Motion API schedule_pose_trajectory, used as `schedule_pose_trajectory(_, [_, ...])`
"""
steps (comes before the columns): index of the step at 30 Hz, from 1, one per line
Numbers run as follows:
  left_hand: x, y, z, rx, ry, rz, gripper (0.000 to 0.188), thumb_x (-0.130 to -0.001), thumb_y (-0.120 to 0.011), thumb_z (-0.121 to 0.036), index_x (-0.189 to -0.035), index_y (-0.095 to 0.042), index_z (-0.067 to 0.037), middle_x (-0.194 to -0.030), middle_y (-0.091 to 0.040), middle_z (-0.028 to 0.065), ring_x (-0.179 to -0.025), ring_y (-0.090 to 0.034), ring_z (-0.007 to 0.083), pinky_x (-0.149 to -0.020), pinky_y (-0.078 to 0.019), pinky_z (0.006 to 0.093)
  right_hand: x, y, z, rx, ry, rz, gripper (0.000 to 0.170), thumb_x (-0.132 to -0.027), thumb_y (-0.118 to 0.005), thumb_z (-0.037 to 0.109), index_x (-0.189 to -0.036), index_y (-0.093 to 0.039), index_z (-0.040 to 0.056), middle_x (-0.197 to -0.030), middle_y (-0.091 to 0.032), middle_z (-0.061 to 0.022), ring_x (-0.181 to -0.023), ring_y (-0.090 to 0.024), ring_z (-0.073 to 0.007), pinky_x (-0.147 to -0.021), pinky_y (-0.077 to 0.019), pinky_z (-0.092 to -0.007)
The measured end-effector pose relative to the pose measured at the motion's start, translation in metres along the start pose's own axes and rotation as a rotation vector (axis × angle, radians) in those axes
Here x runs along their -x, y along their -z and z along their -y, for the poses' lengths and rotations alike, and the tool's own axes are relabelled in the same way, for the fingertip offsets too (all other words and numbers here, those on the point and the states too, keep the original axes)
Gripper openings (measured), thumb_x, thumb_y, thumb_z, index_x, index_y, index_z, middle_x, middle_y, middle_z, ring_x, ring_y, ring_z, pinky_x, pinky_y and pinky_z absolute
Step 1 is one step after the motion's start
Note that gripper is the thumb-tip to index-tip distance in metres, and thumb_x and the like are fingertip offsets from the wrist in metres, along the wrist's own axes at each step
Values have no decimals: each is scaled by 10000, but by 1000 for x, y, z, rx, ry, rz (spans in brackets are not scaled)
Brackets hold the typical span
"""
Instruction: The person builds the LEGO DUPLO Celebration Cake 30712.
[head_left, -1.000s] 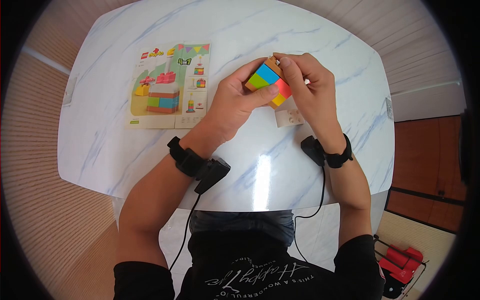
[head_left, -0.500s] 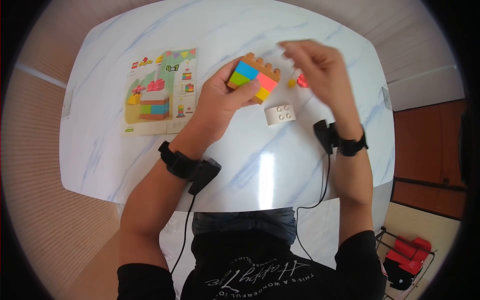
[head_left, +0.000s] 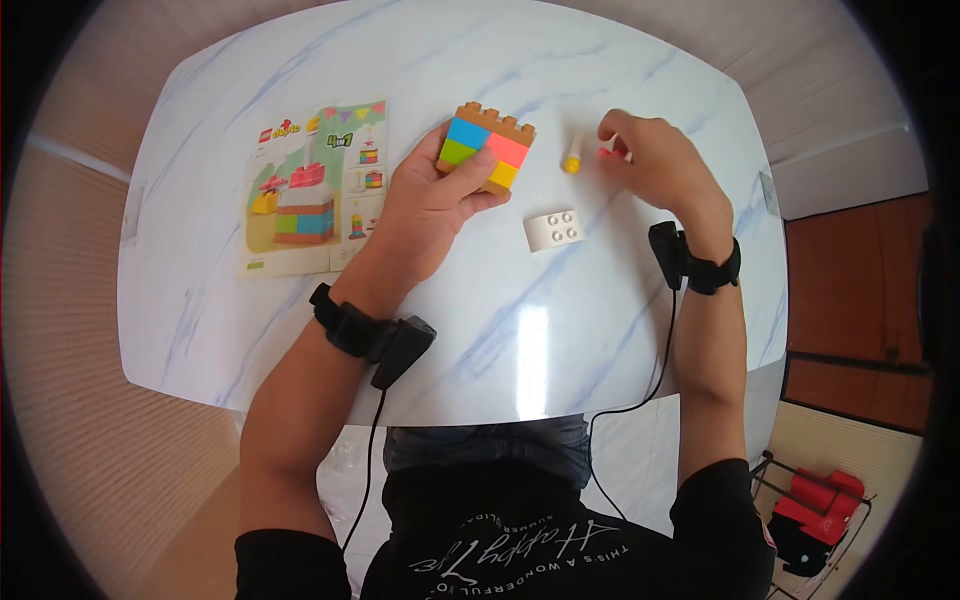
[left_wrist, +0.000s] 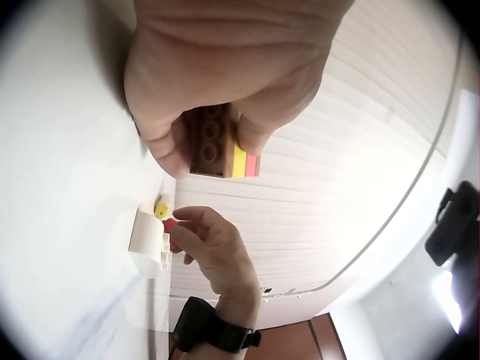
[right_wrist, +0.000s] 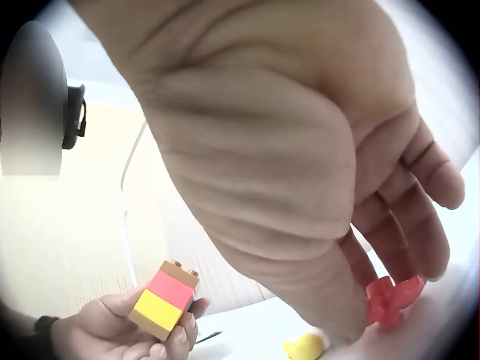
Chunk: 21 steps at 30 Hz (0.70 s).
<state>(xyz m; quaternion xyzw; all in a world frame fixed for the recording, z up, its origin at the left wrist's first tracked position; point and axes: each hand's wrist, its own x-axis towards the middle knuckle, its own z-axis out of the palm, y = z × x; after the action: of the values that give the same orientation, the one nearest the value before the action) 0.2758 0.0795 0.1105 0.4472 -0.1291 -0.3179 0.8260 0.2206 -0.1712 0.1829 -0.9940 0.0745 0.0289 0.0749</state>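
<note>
In the head view my left hand (head_left: 425,205) grips a block of stacked toy building bricks (head_left: 487,155), brown at top and bottom with blue, green, pink and yellow between. Its thumb lies across the front face; studs face up and away. My right hand (head_left: 665,170) is low over the table on the right, with thumb and fingers round a small red lobed toy piece (right_wrist: 391,301), partly hidden behind the thumb. Beside it lies a white candle-shaped piece with a yellow end (head_left: 572,160). Nearer me is a white curved brick (head_left: 554,231) with studs.
A building-brick booklet (head_left: 310,190) lies on the left of the white marbled table (head_left: 420,350). Wrist cameras with black straps sit on both wrists, their cables (head_left: 655,370) running over the table edge.
My right hand has left the brick block and moved right to the red piece. My left hand, still holding the block, has shifted left and turned it, showing the brown studs.
</note>
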Motion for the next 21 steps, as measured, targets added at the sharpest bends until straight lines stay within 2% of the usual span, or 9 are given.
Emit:
schedule_pose_trajectory(2, [1, -1, -1, -12, -5, 0, 434, -1020, -600, -178, -1415, -469, -55, -1313, -592, 77, -1183, -587, 188, -1000, -506, 395, -2, 1, -4, -51, -31, -24, 207, -868, -682, 151, -1058, -665, 69, -1009, -705, -168, -869, -677, -328, -770, -541, -386])
schedule_pose_trajectory(4, [2, -4, -2, -27, -6, 5, 450, -1016, -607, -173, -1425, -461, -53, -1318, -588, 78, -1183, -589, 189, -1001, -505, 392, -4, 0, -5, -245, 82, -139, 192, -910, -636, 122, -1085, -671, 50, -944, -724, -140, -775, -682, -255, -696, -543, -353])
schedule_pose_trajectory(5, [3, -5, -3, -33, -12, 14, 474, -1010, -614, -160, -1439, -448, -47, -1319, -588, 81, -1181, -591, 190, -997, -509, 387, -4, 0, -2, -245, 81, -138, 192, -910, -636, 122, -1085, -671, 50, -944, -724, -140, -775, -682, -255, -696, -543, -353])
schedule_pose_trajectory(7, [3, -7, -1, -37, -17, 23, 498, -1004, -622, -147, -1454, -435, -40, -1320, -587, 83, -1179, -594, 190, -992, -514, 382, -3, 1, 11, -846, 181, -159, 215, -961, -589, 122, -1130, -673, 20, -921, -721, -71, -780, -661, -150, -668, -529, -293])
schedule_pose_trajectory(8, [1, -5, 2, -60, -38, 30, 558, -970, -669, -136, -1458, -429, -13, -1308, -594, 91, -1155, -602, 181, -961, -529, 360, -2, 1, 20, -846, 182, -157, 215, -961, -589, 122, -1130, -673, 20, -921, -721, -71, -780, -661, -150, -668, -529, -293])
schedule_pose_trajectory(10, [1, -4, 3, -84, -60, 34, 619, -935, -716, -126, -1462, -424, 14, -1297, -601, 98, -1130, -611, 173, -930, -544, 337, 0, 0, 37, -1276, 194, -157, 247, -985, -574, 135, -1167, -667, -3, -888, -687, -14, -769, -617, -74, -625, -495, -240])
schedule_pose_trajectory(14, [2, -4, 1, -76, -61, 77, 637, -914, -736, -109, -1458, -434, 25, -1271, -619, 94, -1118, -615, 160, -919, -547, 312, -4, -20, 47, -1468, 90, -25, 226, -982, -592, 156, -1128, -691, 15, -854, -664, -2, -709, -559, -53, -578, -436, -215])
schedule_pose_trajectory(17, [2, -4, 1, -64, -63, 81, 628, -912, -737, -105, -1452, -444, 23, -1266, -622, 93, -1116, -617, 160, -912, -551, 311, -3, -28, 55, -1564, -75, 17, 232, -985, -589, 201, -1052, -730, 30, -825, -627, 38, -662, -457, -32, -550, -359, -203])
schedule_pose_trajectory(21, [2, -3, 2, -41, -63, 86, 628, -912, -739, -107, -1452, -445, 20, -1272, -618, 94, -1114, -620, 162, -911, -553, 316, -3, -30, 56, -1602, -107, 21, 241, -983, -588, 202, -1066, -729, 25, -825, -627, 39, -667, -465, -35, -558, -365, -204])
